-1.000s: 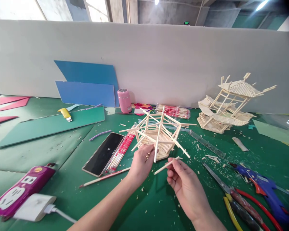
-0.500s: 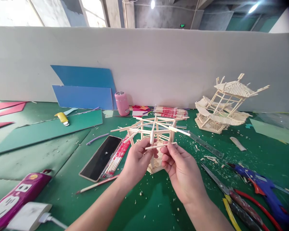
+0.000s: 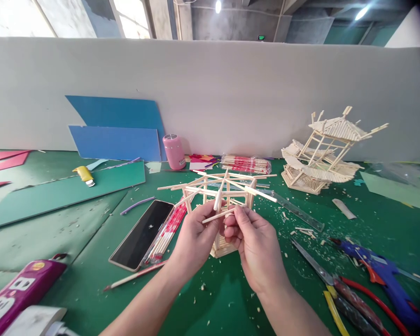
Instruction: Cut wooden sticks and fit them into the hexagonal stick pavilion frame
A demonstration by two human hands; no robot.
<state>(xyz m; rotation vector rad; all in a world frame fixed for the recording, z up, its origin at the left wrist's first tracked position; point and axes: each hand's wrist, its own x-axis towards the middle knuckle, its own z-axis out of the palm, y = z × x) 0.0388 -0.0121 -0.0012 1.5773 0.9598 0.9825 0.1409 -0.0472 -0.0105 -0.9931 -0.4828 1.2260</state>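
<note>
In the middle of the head view stands a small pavilion frame (image 3: pixel 231 176) of pale wooden sticks, with long sticks fanning out from its top. My left hand (image 3: pixel 198 231) is closed at its near side, its fingers around the front post; their tips are partly hidden. A short wooden stick (image 3: pixel 217 216) is pinched between the thumb and fingers of my right hand (image 3: pixel 257 240). The stick slants down to the left, its free end over my left thumb and fingers. The lower part of the frame is partly covered by both hands.
To the right lie scissors (image 3: pixel 315 263), a blue glue gun (image 3: pixel 374 263) and wood scraps. A finished-looking stick pavilion (image 3: pixel 322 156) stands behind them. A phone (image 3: pixel 143 233), packed sticks (image 3: pixel 168 231) and a purple case (image 3: pixel 24 289) lie left. A pink canister (image 3: pixel 174 151) is at the back.
My right hand has moved slightly left with the short stick, which now slants more steeply and reaches further left. My left hand keeps its grip at the frame. The whole view has shifted a little.
</note>
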